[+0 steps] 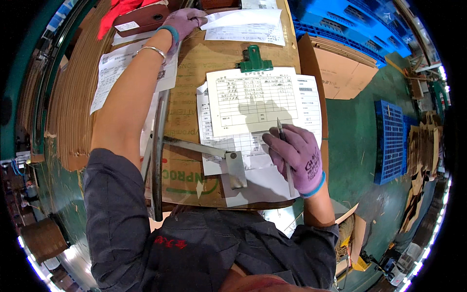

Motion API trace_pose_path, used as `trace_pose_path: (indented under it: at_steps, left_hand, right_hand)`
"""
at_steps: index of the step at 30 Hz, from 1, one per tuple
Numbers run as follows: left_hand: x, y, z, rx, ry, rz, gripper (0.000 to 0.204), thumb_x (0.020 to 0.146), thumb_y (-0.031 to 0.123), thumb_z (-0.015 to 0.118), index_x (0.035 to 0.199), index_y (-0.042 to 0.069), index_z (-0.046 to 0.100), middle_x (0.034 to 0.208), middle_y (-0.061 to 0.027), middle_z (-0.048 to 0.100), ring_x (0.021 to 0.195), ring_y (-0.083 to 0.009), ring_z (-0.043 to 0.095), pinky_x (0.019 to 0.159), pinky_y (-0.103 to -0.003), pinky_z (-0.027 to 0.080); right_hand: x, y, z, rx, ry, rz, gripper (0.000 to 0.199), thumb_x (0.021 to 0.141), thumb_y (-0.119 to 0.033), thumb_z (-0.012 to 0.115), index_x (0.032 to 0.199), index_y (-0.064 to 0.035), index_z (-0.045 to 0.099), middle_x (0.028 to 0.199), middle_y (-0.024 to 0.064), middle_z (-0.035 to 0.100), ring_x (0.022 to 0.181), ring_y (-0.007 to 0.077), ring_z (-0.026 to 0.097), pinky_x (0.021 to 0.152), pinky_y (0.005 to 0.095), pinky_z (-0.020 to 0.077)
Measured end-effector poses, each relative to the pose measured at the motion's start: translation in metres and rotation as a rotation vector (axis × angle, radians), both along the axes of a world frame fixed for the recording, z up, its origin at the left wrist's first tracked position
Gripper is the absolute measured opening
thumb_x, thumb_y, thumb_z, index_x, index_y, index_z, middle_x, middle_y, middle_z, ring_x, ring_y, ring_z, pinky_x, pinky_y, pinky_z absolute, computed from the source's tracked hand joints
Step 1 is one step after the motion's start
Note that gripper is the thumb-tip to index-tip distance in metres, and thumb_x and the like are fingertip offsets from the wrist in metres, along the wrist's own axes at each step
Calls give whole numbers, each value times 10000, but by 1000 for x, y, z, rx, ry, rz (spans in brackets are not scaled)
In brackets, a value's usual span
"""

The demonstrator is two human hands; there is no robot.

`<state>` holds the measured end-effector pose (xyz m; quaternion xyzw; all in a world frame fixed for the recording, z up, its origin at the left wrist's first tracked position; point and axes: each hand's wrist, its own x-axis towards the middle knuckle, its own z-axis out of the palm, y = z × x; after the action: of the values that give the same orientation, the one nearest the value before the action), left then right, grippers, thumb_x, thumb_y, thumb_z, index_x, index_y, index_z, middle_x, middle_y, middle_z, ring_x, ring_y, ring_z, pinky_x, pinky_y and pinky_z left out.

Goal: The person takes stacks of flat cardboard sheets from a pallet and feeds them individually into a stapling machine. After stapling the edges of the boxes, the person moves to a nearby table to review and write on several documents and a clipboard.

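Note:
My right hand (297, 158), in a purple knit glove with a blue cuff, grips a slim pen (280, 130) with its tip over a filled-in form (228, 121). That pale yellow form lies under a green bulldog-type clip (255, 61), on top of several white printed sheets (310, 104). My left arm stretches to the far end of the board, where my gloved left hand (182, 24) has its fingers closed at the left edge of a white sheet (248, 29). That sheet's upper part is curled over. My left fingertips are partly hidden.
A metal bar (158, 160) with a hinged arm and flat plate (237, 170) lies across the cardboard-covered surface (187, 104). A dark red box (141, 20) and red cloth (119, 12) are far left. Stacked cardboard (73, 97) stands left; blue pallets (389, 141) are at right.

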<state>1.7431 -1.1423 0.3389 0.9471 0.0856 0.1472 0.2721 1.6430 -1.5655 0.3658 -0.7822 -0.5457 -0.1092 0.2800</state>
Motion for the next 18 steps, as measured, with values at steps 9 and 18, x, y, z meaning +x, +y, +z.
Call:
trace_pose_path:
  at_steps: [9,18]
  left_hand:
    - [0,-3,5,38,48,26,333,861,300,654,1128,101,669,1124,-79,667,1050,-204,608,948,-312,443]
    - [2,-4,3,-7,47,26,336,859,299,656,1131,102,666,1129,-68,663,1061,-186,597,953,-302,434]
  right_hand:
    - [-21,-18,-13,-49,55,53,472,662,-154,702,1128,-160,628,1003,71,597,991,288,576,779,416,470]
    - [-29,-21,-16,-75,101,51,479,655,-149,703,1128,-155,631,1022,60,601,998,279,579,805,414,473]
